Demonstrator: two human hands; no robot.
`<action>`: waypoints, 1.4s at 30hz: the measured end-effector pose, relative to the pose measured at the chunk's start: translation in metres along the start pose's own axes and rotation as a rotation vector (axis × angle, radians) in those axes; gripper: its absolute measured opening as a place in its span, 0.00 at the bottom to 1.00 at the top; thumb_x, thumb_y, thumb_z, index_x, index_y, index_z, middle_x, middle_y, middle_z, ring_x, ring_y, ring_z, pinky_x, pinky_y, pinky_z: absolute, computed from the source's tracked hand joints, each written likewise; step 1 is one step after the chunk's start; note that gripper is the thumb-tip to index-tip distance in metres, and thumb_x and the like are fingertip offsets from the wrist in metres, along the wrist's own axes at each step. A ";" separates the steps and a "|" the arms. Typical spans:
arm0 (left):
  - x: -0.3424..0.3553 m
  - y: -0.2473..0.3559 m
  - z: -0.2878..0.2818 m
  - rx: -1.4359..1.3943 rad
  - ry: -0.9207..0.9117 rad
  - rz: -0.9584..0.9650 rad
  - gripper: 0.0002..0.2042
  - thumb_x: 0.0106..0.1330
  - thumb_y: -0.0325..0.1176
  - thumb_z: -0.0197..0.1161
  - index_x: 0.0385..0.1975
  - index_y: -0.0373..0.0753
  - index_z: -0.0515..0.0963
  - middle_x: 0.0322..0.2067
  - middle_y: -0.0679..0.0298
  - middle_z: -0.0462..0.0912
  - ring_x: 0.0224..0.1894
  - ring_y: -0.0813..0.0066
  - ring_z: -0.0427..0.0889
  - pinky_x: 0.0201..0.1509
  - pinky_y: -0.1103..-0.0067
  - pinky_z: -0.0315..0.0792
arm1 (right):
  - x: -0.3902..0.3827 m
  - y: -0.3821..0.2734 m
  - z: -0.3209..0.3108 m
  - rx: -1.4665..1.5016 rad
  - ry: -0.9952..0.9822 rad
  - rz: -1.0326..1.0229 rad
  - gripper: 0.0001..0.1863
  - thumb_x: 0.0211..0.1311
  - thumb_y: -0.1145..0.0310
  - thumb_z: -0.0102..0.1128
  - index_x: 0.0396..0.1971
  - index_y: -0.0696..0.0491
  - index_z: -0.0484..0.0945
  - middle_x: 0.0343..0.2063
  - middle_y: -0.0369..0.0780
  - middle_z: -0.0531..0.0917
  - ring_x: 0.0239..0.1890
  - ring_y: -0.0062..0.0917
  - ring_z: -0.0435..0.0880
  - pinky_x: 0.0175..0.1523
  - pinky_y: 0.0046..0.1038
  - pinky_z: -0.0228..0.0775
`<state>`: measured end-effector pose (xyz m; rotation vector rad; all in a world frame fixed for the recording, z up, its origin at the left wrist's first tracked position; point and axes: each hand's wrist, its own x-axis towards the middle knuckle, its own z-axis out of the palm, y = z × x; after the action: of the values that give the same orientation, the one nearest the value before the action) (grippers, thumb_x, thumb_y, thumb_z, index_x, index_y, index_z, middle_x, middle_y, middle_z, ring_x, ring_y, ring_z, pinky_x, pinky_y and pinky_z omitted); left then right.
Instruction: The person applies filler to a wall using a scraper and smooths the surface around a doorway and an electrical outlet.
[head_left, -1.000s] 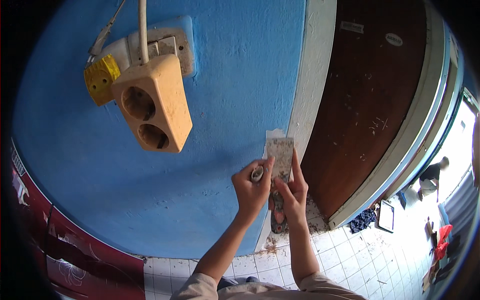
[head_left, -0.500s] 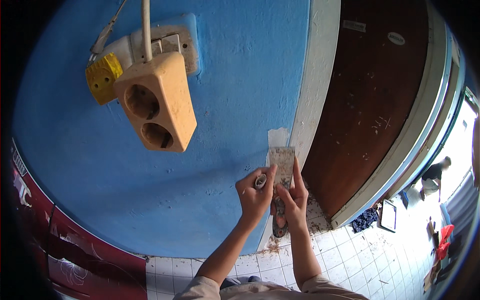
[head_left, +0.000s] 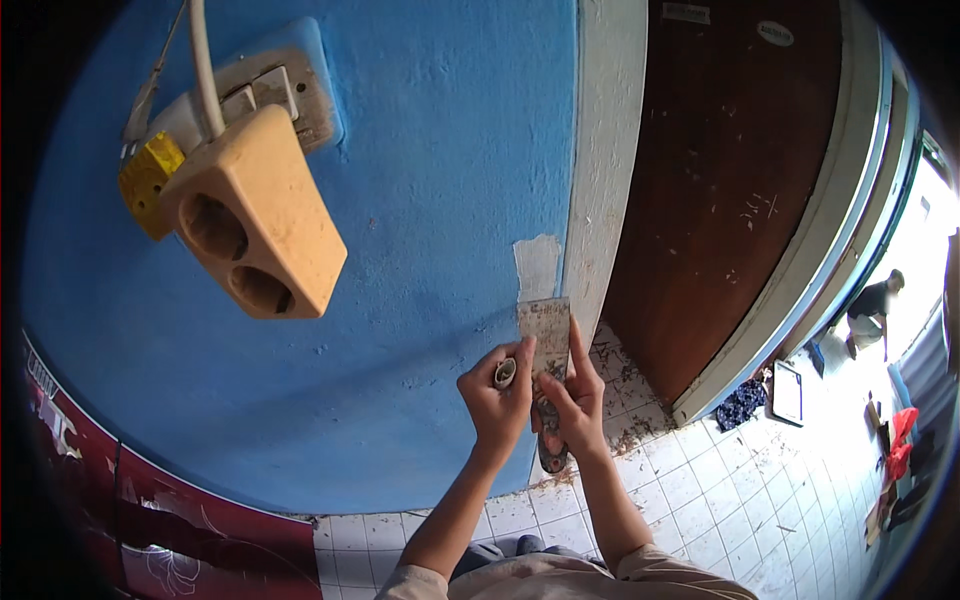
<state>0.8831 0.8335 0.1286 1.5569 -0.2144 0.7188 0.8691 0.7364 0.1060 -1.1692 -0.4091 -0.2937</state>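
A putty knife [head_left: 545, 322] with a broad, stained metal blade lies upright against the blue wall [head_left: 420, 300], blade edge up, beside the white door frame. My right hand [head_left: 578, 405] is closed around it where blade meets handle, index finger stretched along the blade's right edge. My left hand [head_left: 492, 400] is closed too, its index finger pressing on the blade's left side. Curled in its other fingers is a small pale tube-like thing [head_left: 505, 374], seen end-on. Directly above the blade is a whitish patch [head_left: 538, 265] on the wall. The blade's underside is hidden.
An orange socket block [head_left: 255, 215] hangs on a cable at upper left, before a wall switch plate [head_left: 290, 90] and a yellow socket [head_left: 150, 185]. A brown door [head_left: 735, 180] stands right. Debris lies on the tiled floor [head_left: 700, 480]. Another person [head_left: 872, 310] crouches far right.
The blade has slid down the wall with both hands, so more of the whitish patch shows above it. My view has shifted, moving the socket block left.
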 end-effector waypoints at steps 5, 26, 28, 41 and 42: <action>0.032 0.028 0.004 -0.071 0.074 0.081 0.12 0.60 0.33 0.62 0.21 0.30 0.78 0.16 0.75 0.73 0.21 0.92 0.66 0.22 0.88 0.59 | 0.028 -0.025 0.016 -0.009 -0.024 -0.036 0.37 0.58 0.79 0.51 0.66 0.52 0.45 0.41 0.44 0.79 0.35 0.20 0.80 0.36 0.18 0.74; 0.010 0.010 0.004 -0.028 0.021 0.036 0.11 0.61 0.33 0.62 0.21 0.31 0.78 0.15 0.76 0.71 0.20 0.92 0.64 0.21 0.88 0.58 | 0.009 -0.011 0.001 -0.090 -0.030 -0.077 0.37 0.59 0.80 0.49 0.66 0.53 0.44 0.43 0.45 0.77 0.33 0.18 0.79 0.30 0.18 0.74; 0.014 0.014 0.003 -0.030 0.025 0.022 0.11 0.61 0.33 0.62 0.21 0.31 0.78 0.15 0.76 0.71 0.20 0.92 0.64 0.21 0.88 0.58 | 0.016 -0.018 0.003 -0.020 -0.046 -0.013 0.37 0.59 0.80 0.49 0.66 0.53 0.43 0.44 0.45 0.76 0.35 0.19 0.79 0.33 0.18 0.74; 0.031 0.027 0.008 -0.029 0.067 0.112 0.10 0.60 0.31 0.62 0.20 0.31 0.77 0.12 0.74 0.70 0.18 0.93 0.63 0.18 0.87 0.56 | 0.024 -0.031 0.012 0.045 -0.077 -0.024 0.37 0.59 0.79 0.48 0.66 0.51 0.43 0.43 0.44 0.77 0.32 0.17 0.79 0.27 0.19 0.73; 0.036 0.030 0.009 -0.059 0.083 0.139 0.10 0.60 0.30 0.62 0.20 0.31 0.78 0.12 0.74 0.71 0.18 0.93 0.63 0.18 0.87 0.56 | 0.028 -0.034 0.013 0.042 -0.074 -0.021 0.37 0.59 0.79 0.48 0.66 0.51 0.43 0.43 0.44 0.77 0.32 0.17 0.79 0.27 0.19 0.73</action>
<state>0.8980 0.8308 0.1740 1.4627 -0.2815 0.8770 0.8772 0.7356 0.1510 -1.1377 -0.4905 -0.2598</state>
